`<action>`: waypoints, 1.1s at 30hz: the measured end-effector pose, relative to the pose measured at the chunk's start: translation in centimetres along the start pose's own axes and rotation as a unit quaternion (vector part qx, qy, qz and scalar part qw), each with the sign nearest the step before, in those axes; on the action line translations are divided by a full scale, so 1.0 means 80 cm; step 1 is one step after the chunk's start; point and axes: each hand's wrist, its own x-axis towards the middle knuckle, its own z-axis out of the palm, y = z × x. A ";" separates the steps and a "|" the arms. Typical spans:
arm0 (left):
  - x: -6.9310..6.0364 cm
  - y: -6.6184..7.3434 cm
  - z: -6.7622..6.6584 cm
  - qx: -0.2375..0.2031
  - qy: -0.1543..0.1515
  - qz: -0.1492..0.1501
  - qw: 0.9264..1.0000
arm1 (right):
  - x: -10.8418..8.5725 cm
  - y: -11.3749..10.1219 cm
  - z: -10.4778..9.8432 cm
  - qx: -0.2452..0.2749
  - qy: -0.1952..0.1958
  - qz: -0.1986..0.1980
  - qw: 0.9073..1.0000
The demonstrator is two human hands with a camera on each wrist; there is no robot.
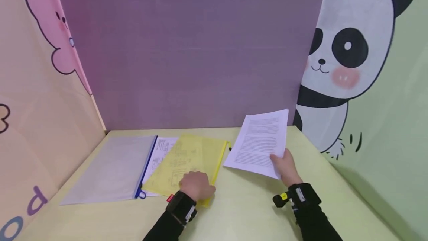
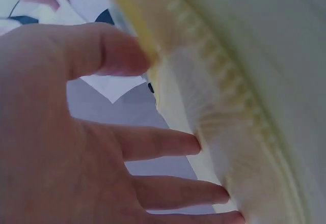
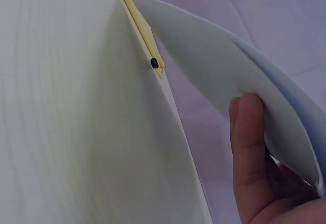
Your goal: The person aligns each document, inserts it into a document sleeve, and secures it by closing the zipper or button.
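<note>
My right hand (image 1: pixel 287 167) pinches a few printed sheets of paper (image 1: pixel 259 142) by their lower right edge, tilted above the table. In the right wrist view the paper (image 3: pixel 204 51) bows and its layers part slightly, with fingers (image 3: pixel 249 137) against one side. A yellow translucent zip folder (image 1: pixel 197 151) lies left of the sheets, with markings showing through it. My left hand (image 1: pixel 197 185) rests on its near right part, beside the zip edge. In the left wrist view straight fingers (image 2: pixel 163 142) and the thumb touch the folder (image 2: pixel 204 96).
A clear zip folder (image 1: pixel 110 170) with a blue zip edge lies at the left of the table (image 1: pixel 244 211). Printed paper (image 1: pixel 164 146) shows between it and the yellow folder. A purple panel stands behind, with decorated walls on both sides.
</note>
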 end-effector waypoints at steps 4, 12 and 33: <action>0.000 0.008 0.003 0.017 0.020 -0.008 1.000 | -0.001 0.000 0.000 0.003 0.004 0.003 1.000; -0.001 0.008 0.005 0.009 0.030 -0.001 1.000 | -0.005 -0.001 0.008 0.015 0.019 0.004 1.000; -0.002 0.000 -0.003 -0.007 0.058 0.050 0.997 | -0.021 -0.007 0.046 0.010 0.051 -0.042 0.998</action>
